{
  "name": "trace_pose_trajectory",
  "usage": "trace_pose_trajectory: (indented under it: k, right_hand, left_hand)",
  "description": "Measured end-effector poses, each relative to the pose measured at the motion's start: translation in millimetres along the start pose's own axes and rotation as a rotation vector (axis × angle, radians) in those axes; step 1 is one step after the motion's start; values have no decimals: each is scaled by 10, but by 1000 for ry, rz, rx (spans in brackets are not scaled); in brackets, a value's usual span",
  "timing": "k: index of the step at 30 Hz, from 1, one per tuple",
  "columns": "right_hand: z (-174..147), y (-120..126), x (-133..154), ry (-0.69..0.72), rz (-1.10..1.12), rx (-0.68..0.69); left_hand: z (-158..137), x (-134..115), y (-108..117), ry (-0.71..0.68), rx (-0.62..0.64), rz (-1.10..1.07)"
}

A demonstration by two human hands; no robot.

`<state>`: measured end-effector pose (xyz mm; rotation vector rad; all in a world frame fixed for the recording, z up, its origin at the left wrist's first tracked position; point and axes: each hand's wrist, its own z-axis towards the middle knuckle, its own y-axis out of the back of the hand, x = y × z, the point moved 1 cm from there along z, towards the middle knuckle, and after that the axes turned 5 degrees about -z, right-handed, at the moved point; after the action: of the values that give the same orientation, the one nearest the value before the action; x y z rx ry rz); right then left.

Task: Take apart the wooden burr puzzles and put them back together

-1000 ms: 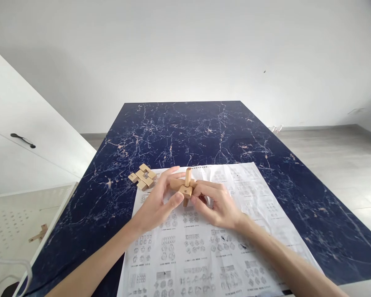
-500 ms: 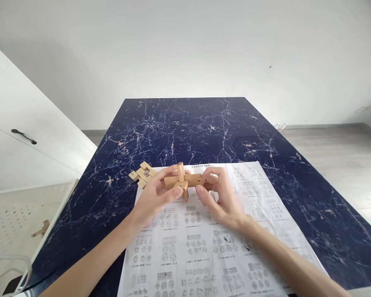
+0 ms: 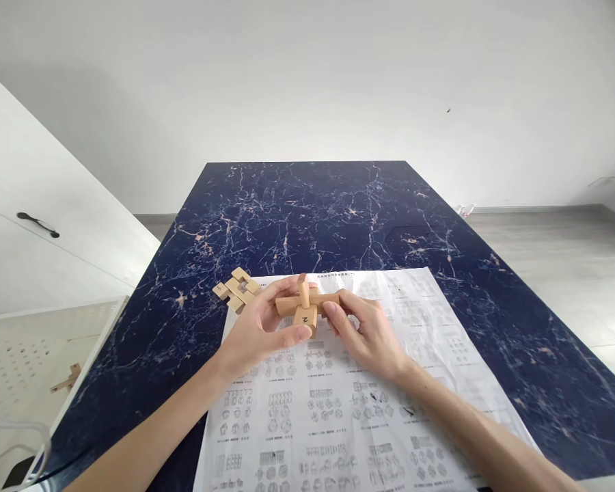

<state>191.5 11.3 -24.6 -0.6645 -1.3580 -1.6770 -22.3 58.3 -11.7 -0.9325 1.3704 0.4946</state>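
Note:
Between my hands is a wooden burr puzzle [image 3: 305,315], its pale bars crossing one another, with a "2" marked on the block facing me. My left hand [image 3: 259,321] grips it from the left, thumb against the numbered block and fingers behind. The thumb and fingers of my right hand [image 3: 361,328] pinch the right end of the long crossbar. Beneath both hands lies a large printed sheet [image 3: 348,417] covered in small puzzle diagrams. Just past my left hand, a second wooden interlocking puzzle [image 3: 237,290] rests at the sheet's upper left corner.
The sheet lies on a dark blue marbled table [image 3: 297,219]. At the lower left stands a white perforated surface [image 3: 18,355] with another small wooden piece [image 3: 67,379] and a white cable [image 3: 18,425]. A white cabinet [image 3: 56,184] is farther left.
The burr puzzle has turned slightly in my hands, so its numbered face now shows. My right thumb and fingers have closed farther over the crossbar's right end.

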Motion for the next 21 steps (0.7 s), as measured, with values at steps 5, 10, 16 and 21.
trace_pose_trajectory:
  k: [5,10,16,21]
  right_hand:
    - [7,-2,-1,-78,74,49]
    - [31,-6,19,-151,244,204]
    - [61,-9,47,-250,707,540]
    - [66,-6,16,-274,907,538]
  left_hand:
    - [-11,31,9,24,-26,-80]
    - [2,65,32,-25,-27,-203]
    - [8,48,23,-88,61,-257]
    - [-13,53,45,-34,84,-225]
